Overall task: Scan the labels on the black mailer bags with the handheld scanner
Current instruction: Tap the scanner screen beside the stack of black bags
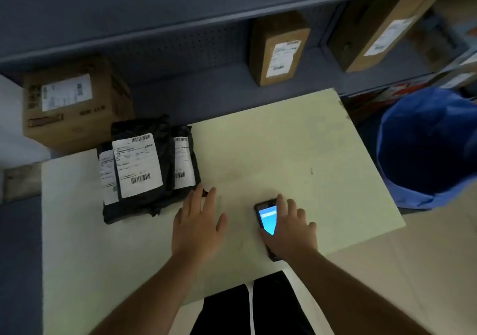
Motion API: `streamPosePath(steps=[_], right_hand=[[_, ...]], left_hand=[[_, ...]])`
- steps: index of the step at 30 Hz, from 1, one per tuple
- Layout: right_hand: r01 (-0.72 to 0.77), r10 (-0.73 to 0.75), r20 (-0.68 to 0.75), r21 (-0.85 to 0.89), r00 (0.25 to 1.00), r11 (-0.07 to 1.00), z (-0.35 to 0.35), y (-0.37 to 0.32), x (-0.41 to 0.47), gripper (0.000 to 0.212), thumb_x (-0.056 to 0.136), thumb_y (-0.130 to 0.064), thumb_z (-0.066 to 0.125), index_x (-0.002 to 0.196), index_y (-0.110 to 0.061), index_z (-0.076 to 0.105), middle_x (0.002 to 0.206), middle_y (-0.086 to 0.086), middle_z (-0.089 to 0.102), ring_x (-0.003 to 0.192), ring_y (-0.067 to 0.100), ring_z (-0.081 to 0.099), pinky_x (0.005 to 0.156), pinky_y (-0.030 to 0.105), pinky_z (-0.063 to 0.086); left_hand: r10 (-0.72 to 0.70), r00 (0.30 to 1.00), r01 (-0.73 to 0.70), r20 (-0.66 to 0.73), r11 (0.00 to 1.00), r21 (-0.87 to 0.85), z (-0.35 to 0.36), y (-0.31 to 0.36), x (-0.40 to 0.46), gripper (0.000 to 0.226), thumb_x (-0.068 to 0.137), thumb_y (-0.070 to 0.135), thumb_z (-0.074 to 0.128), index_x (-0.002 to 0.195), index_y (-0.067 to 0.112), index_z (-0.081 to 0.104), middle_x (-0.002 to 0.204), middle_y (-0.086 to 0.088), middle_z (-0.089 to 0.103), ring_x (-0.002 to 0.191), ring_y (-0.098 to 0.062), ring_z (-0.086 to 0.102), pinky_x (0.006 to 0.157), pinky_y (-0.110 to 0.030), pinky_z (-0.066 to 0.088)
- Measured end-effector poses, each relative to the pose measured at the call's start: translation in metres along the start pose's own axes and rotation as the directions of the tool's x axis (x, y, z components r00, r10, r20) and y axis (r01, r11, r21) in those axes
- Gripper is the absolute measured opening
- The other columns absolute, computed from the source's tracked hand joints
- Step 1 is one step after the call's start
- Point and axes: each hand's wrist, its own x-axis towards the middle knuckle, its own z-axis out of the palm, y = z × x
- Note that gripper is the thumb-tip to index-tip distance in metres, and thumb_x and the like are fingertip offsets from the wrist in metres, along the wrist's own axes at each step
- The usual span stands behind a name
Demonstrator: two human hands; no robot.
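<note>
A stack of black mailer bags [144, 203] with white barcode labels [138, 164] lies on the left part of the pale table [296, 149]. My left hand [197, 227] hovers flat with fingers spread just right of the stack, its fingertips near the bags' lower right corner, holding nothing. The handheld scanner [267, 220], black with a lit blue screen, lies on the table near its front edge. My right hand [290, 231] rests over the scanner's right side and lower end, fingers spread; whether it grips the scanner is unclear.
A cardboard box [74, 102] stands behind the bags at left. Two more labelled boxes [280, 48] [382, 27] stand on the grey shelf [180, 50] behind the table. A blue bin [428, 149] sits right of the table. My black shorts [258, 306] show below.
</note>
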Motion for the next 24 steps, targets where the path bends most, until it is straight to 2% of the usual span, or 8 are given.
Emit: streamPosePath(steps=[3,7,11,17,24], right_hand=[[-0.088,0.087,0.029,0.053,0.996,0.995,0.011,0.002,-0.001,0.106,0.088,-0.074,0.052,0.165,-0.018,0.007,0.154,0.0,0.036,0.129,0.025,0.048,0.09,0.045,0.049],[-0.173,0.157,0.115,0.147,0.981,0.974,0.025,0.0,-0.002,0.109,0.088,-0.072,0.058,0.165,-0.014,0.007,0.151,0.001,0.037,0.134,0.025,0.045,0.096,0.046,0.049],[-0.229,0.205,0.128,0.212,0.97,0.95,0.033,-0.003,-0.003,0.108,0.087,-0.068,0.064,0.163,-0.012,0.011,0.148,0.003,0.038,0.133,0.025,0.044,0.095,0.045,0.051],[-0.265,0.246,0.105,0.241,0.964,0.934,0.041,-0.006,-0.001,0.102,0.086,-0.055,0.076,0.158,-0.011,0.019,0.142,0.004,0.04,0.129,0.025,0.045,0.093,0.041,0.054],[-0.229,0.215,0.091,0.205,0.972,0.952,0.034,-0.009,0.0,0.094,0.087,-0.051,0.076,0.156,-0.012,0.024,0.14,0.005,0.047,0.124,0.025,0.052,0.094,0.039,0.05]], left_hand=[[-0.023,1.0,0.022,-0.014,0.999,-0.032,0.011,0.004,0.0,0.067,0.102,0.053,0.039,0.164,0.035,0.021,0.175,0.005,0.007,0.16,-0.022,0.012,0.122,-0.045,0.029],[0.004,1.0,-0.005,-0.022,0.999,-0.036,0.028,0.007,-0.003,0.065,0.102,0.051,0.042,0.163,0.034,0.027,0.174,0.004,0.013,0.158,-0.022,0.018,0.118,-0.045,0.035],[-0.001,1.0,0.0,-0.012,0.998,-0.057,0.035,0.007,-0.008,0.063,0.103,0.051,0.04,0.162,0.034,0.028,0.174,0.005,0.013,0.157,-0.021,0.022,0.115,-0.045,0.039],[-0.025,0.999,0.027,0.025,0.998,-0.056,0.039,-0.001,-0.017,0.063,0.103,0.054,0.033,0.163,0.036,0.026,0.175,0.007,0.01,0.157,-0.019,0.019,0.117,-0.043,0.037],[-0.071,0.997,0.074,0.042,0.994,-0.075,0.036,-0.014,-0.025,0.063,0.103,0.056,0.028,0.164,0.038,0.021,0.174,0.008,0.009,0.157,-0.017,0.018,0.118,-0.044,0.035]])
